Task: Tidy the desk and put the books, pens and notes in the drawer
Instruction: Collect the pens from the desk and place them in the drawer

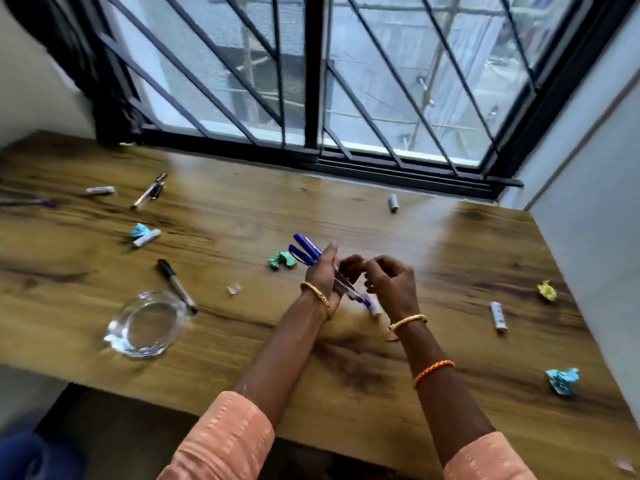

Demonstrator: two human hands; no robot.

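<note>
Holding a small bundle of blue pens above the middle of the wooden desk, the person's left hand wraps its fingers round the barrels while the right hand, fingers curled, works at the bundle's near end, though blur hides whether it actually pinches anything. These pens look light, stiff and smooth, so they would likely slip against each other unless gripped mid-barrel as one bunch. Loose markers, such as the black marker at near left beside a glass dish, and crumpled notes like the green one just left of the hands, still lie scattered.
</note>
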